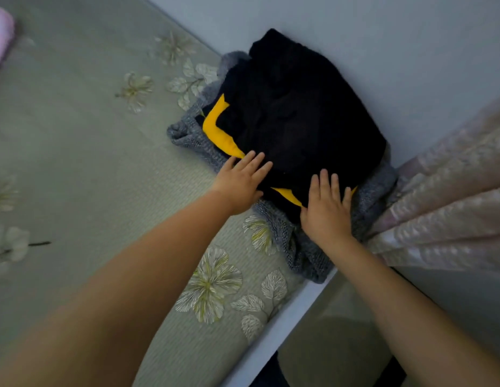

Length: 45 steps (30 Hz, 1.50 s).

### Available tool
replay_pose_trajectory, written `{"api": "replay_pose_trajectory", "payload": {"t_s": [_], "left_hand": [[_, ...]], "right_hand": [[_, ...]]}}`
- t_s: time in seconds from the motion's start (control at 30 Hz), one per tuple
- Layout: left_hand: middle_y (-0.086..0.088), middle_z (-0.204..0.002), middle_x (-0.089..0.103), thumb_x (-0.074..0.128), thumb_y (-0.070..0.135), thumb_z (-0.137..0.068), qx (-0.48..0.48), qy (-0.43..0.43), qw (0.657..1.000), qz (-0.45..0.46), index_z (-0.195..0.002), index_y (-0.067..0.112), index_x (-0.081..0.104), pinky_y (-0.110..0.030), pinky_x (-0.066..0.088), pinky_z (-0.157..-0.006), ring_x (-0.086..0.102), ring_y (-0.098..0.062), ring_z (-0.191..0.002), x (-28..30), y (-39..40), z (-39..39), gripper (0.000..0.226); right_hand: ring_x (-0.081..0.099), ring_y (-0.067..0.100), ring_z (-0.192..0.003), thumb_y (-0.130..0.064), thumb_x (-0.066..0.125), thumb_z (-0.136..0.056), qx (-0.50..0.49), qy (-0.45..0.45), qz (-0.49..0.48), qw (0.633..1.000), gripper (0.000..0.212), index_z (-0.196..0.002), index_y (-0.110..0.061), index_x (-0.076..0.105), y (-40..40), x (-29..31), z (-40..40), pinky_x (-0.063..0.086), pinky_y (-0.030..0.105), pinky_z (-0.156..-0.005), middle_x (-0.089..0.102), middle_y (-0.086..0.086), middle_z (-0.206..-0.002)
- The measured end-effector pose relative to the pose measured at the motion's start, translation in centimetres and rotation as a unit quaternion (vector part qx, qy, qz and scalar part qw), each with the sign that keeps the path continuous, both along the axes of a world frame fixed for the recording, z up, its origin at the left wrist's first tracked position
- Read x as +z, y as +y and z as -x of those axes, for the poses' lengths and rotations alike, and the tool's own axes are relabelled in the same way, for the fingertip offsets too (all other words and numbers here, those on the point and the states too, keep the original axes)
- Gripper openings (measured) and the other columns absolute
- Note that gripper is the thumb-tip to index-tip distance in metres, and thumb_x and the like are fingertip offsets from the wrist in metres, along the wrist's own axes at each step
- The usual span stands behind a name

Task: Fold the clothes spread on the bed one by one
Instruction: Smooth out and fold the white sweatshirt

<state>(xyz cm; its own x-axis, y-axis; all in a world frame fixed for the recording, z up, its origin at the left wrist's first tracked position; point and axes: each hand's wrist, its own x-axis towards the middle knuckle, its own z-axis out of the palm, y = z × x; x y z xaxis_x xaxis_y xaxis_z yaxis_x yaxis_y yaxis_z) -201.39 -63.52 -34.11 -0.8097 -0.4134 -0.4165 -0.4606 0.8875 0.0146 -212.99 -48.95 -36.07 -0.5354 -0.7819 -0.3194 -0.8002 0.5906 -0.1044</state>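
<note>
Both hands, left hand and right hand, flat with released grip on the black clothes; can't spot any readable label.

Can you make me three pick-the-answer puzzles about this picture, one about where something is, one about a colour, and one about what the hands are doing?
1. Where is the pile of clothes?
A. In the bed's corner by the wall
B. On the floor
C. On a chair

2. What colour is the trim on the black top?
A. Red
B. Yellow
C. Blue

3. What are the hands doing?
A. Gripping a hanger
B. Hanging by the person's sides
C. Resting flat on the black top

Answers:
1. A: the pile lies on the bed, right against the wall.
2. B: a yellow band runs along the black top's edge, above the grey knit.
3. C: the left hand and the right hand both lie on the fabric with straight fingers.
</note>
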Motion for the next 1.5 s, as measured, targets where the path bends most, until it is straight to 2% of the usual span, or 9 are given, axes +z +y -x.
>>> {"api": "replay_pose_trajectory", "payload": {"t_s": [0.1,0.17,0.43,0.63,0.87,1.0,1.1,1.37,1.5], "left_hand": [[-0.003,-0.154,0.014,0.028,0.031,-0.099,0.050,0.071,0.996,-0.012,-0.145,0.021,0.019,-0.037,0.005,-0.114,0.006,-0.023,-0.142,1.5,0.5,-4.0,0.048],[-0.007,-0.153,0.018,0.030,0.027,-0.099,0.090,0.092,0.992,0.001,-0.144,0.018,0.024,-0.037,0.006,-0.113,0.009,-0.025,-0.142,2.0,0.6,-8.2,0.046],[-0.014,-0.148,0.029,0.039,0.023,-0.096,0.318,0.081,0.943,0.047,-0.138,0.008,0.035,-0.039,0.012,-0.113,0.017,-0.028,-0.140,3.7,4.3,-31.9,0.045],[-0.018,-0.147,0.029,0.050,0.025,-0.091,0.475,0.086,0.872,0.083,-0.138,0.007,0.036,-0.044,0.022,-0.108,0.025,-0.032,-0.136,5.9,13.2,-51.6,0.052],[-0.016,-0.144,0.034,0.048,0.037,-0.091,0.606,0.044,0.787,0.107,-0.139,0.009,0.032,-0.044,0.028,-0.104,0.031,-0.033,-0.130,7.1,24.3,-69.3,0.058],[-0.016,-0.145,0.032,0.046,0.038,-0.091,0.652,0.037,0.749,0.109,-0.138,0.008,0.031,-0.044,0.026,-0.106,0.028,-0.031,-0.133,6.0,27.3,-75.9,0.058],[-0.017,-0.146,0.030,0.045,0.039,-0.092,0.668,0.034,0.737,0.096,-0.139,0.008,0.030,-0.043,0.025,-0.107,0.026,-0.030,-0.135,3.9,27.5,-78.8,0.059],[-0.015,-0.139,0.039,0.049,0.036,-0.090,0.666,0.020,0.746,0.023,-0.135,0.007,0.035,-0.045,0.032,-0.101,0.034,-0.030,-0.128,-3.6,21.6,-83.5,0.056],[-0.020,-0.143,0.033,0.053,0.035,-0.088,0.660,0.057,0.749,0.011,-0.137,0.002,0.033,-0.044,0.024,-0.108,0.027,-0.033,-0.133,-7.4,17.1,-85.8,0.062]], "right_hand": [[0.003,0.029,-0.143,-0.033,0.042,-0.094,-0.007,-0.001,0.047,0.999,0.065,-0.146,-0.005,0.013,-0.8,2.0,-1.7,0.001,0.047,-0.114,0.008,0.014,-0.155],[0.006,0.030,-0.142,-0.033,0.042,-0.095,0.016,-0.009,0.084,0.996,0.062,-0.145,-0.006,0.018,-2.0,2.8,-4.4,0.001,0.047,-0.114,0.012,0.014,-0.154],[0.009,0.027,-0.142,-0.032,0.040,-0.095,0.280,-0.106,0.110,0.948,0.055,-0.143,-0.010,0.025,-5.5,4.4,-26.7,0.005,0.044,-0.114,0.018,0.009,-0.153],[0.014,0.024,-0.142,-0.033,0.040,-0.095,0.427,-0.112,0.121,0.889,0.054,-0.142,-0.012,0.027,-3.1,5.9,-46.0,0.007,0.044,-0.113,0.025,0.008,-0.151],[0.030,0.021,-0.132,-0.035,0.047,-0.089,0.512,-0.103,0.116,0.845,0.049,-0.130,-0.009,0.042,1.8,6.4,-63.2,0.020,0.040,-0.108,0.042,0.009,-0.136],[0.037,0.021,-0.126,-0.035,0.048,-0.089,0.535,-0.081,0.118,0.833,0.045,-0.124,-0.007,0.047,2.2,5.4,-68.1,0.025,0.037,-0.102,0.046,0.010,-0.132],[0.039,0.024,-0.124,-0.032,0.050,-0.090,0.542,-0.060,0.106,0.832,0.044,-0.125,-0.005,0.048,0.7,4.2,-69.7,0.026,0.039,-0.101,0.047,0.011,-0.131],[0.042,0.030,-0.122,-0.025,0.052,-0.087,0.480,-0.040,0.070,0.874,0.045,-0.126,-0.002,0.048,-7.7,-1.1,-71.0,0.034,0.039,-0.096,0.048,0.017,-0.130],[0.045,0.031,-0.116,-0.022,0.051,-0.085,0.456,-0.020,0.068,0.887,0.045,-0.125,0.000,0.048,-12.1,-4.0,-72.3,0.035,0.039,-0.093,0.050,0.020,-0.126]]}}
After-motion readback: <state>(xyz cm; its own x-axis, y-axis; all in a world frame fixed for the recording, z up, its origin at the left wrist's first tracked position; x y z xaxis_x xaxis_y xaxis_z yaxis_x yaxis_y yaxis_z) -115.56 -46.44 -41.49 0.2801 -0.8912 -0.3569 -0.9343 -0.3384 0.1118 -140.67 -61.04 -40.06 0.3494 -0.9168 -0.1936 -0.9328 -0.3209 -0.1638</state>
